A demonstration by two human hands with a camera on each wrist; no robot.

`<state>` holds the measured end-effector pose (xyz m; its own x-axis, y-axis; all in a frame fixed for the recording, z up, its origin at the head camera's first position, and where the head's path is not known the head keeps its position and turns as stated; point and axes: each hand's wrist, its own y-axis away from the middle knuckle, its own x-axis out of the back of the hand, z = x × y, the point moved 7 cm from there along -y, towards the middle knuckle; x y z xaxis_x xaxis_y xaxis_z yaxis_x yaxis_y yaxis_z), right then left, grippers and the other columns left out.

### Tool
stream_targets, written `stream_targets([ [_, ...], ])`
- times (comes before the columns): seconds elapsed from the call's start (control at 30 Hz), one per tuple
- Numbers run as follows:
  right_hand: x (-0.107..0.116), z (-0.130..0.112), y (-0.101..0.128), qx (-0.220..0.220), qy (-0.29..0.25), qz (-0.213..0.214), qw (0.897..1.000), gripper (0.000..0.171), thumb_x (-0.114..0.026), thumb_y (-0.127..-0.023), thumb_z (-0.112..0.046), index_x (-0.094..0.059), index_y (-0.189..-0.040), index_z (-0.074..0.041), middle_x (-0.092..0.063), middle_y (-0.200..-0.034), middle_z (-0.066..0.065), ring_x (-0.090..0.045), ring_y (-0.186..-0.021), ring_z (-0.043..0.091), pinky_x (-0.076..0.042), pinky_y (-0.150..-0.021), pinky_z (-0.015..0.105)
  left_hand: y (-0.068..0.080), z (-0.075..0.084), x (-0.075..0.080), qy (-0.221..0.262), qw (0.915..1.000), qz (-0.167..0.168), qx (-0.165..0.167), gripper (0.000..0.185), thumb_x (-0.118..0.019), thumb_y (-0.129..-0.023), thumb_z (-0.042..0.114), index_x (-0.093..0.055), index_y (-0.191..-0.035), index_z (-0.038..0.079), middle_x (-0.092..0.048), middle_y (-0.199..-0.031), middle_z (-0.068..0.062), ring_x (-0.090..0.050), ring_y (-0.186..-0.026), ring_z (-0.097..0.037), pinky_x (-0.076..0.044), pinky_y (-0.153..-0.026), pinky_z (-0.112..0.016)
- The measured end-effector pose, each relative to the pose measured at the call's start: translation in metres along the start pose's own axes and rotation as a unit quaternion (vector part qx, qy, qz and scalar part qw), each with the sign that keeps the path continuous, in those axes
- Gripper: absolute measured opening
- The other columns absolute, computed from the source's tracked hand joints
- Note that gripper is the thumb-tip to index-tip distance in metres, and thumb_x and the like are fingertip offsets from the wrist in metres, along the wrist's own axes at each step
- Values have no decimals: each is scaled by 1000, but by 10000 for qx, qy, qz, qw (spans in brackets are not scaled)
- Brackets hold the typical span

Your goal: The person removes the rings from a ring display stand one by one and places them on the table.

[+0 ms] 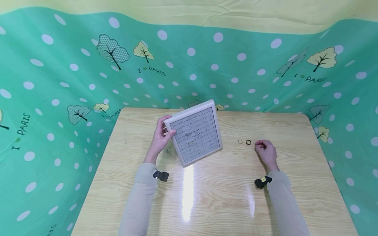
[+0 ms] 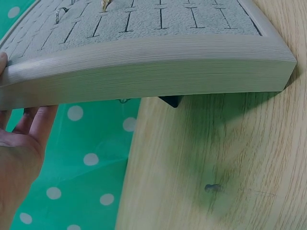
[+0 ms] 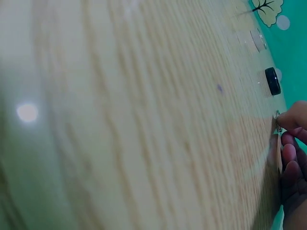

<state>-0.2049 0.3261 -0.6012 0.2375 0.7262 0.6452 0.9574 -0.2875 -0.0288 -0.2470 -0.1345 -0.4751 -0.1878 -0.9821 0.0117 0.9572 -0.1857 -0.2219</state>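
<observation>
My left hand [image 1: 158,140] grips the upper left corner of a white-framed ring display tray [image 1: 190,112], thumb on the front and fingers behind. The tray stands tilted up, its grey slotted pad facing me. Several rings sit in the slots, among them a silver ring [image 2: 58,17] and a gold-toned one [image 2: 105,5]. Low over the tabletop, my right hand [image 1: 267,153] pinches a small ring [image 3: 277,122] between thumb and finger; the fingertips partly hide it. Just left of that hand lie a black ring [image 3: 273,81] and a thin, light metal ring [image 3: 259,40].
The wooden table [image 1: 224,193] carries bright light reflections near its front. A green dotted curtain [image 1: 177,65] hangs along the back and both sides. Part of a dark support [image 2: 171,100] shows beneath the tray. A small dark mark [image 2: 213,187] is on the wood.
</observation>
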Motion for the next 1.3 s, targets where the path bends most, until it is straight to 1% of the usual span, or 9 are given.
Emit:
stream_targets([
  [0.1,0,-1,2,21,-136,14,9999,15,-62,-89,-5,-66,-100,4,-55,-95,15,-47,-84,20,-37,-69,26,0,3,0,49,10000,-8,38,58,-59,-90,-9,-34,-140,5,-52,-120,-23,-61,-91,-24,-58,-73,-33],
  [0.33,2,-3,7,1,-433,78,9990,15,-62,-90,-3,-65,-103,5,-54,-96,14,-46,-83,16,-37,-68,19,4,26,-6,-86,9999,-92,27,54,-56,-90,-12,-31,-137,-2,-52,-119,-26,-61,-91,-24,-58,-74,-33],
  [0.43,3,-3,10,-156,-633,82,9978,17,-61,-91,-3,-64,-106,5,-53,-99,13,-46,-82,12,-38,-67,15,3,18,-4,-68,9999,-84,70,56,-57,-90,-12,-31,-138,-1,-51,-120,-27,-60,-92,-26,-58,-74,-34],
  [0.57,3,-7,16,-471,-1277,150,9906,23,-61,-90,-1,-60,-112,6,-54,-105,13,-46,-82,8,-41,-67,10,1,4,0,-51,9999,-66,142,58,-58,-91,-9,-32,-141,4,-51,-122,-24,-60,-94,-27,-58,-75,-35],
  [0.7,-3,-14,20,-560,-1674,159,9842,29,-61,-88,2,-57,-116,7,-54,-110,15,-46,-81,7,-42,-67,9,1,0,1,-82,9999,-44,95,57,-59,-91,-7,-34,-140,8,-52,-121,-23,-60,-94,-28,-58,-75,-36],
  [0.83,-7,-30,27,-438,-1693,49,9846,32,-60,-87,2,-56,-119,7,-52,-115,18,-46,-83,8,-42,-67,9,1,0,1,-21,10000,-29,32,57,-59,-90,-8,-36,-140,10,-53,-120,-22,-60,-94,-31,-58,-75,-38],
  [1.03,-13,-52,33,-144,-1446,-118,9893,33,-61,-88,0,-55,-120,5,-50,-118,17,-48,-87,13,-42,-67,11,0,-1,2,21,10000,-55,14,58,-60,-90,-8,-36,-139,10,-53,-120,-23,-61,-94,-31,-59,-74,-38],
  [1.13,-18,-58,34,41,-1537,-134,9880,33,-62,-86,3,-57,-118,4,-50,-116,16,-50,-86,15,-43,-65,11,0,-2,2,40,9999,-72,84,58,-60,-90,-7,-35,-140,9,-52,-121,-23,-61,-94,-29,-58,-75,-38],
  [1.3,-26,-70,35,244,-1691,-265,9849,35,-61,-84,6,-56,-118,4,-51,-114,17,-51,-89,19,-43,-67,12,-1,-2,2,108,9996,-104,243,59,-59,-90,-8,-33,-141,6,-52,-122,-24,-60,-94,-27,-58,-77,-35],
])
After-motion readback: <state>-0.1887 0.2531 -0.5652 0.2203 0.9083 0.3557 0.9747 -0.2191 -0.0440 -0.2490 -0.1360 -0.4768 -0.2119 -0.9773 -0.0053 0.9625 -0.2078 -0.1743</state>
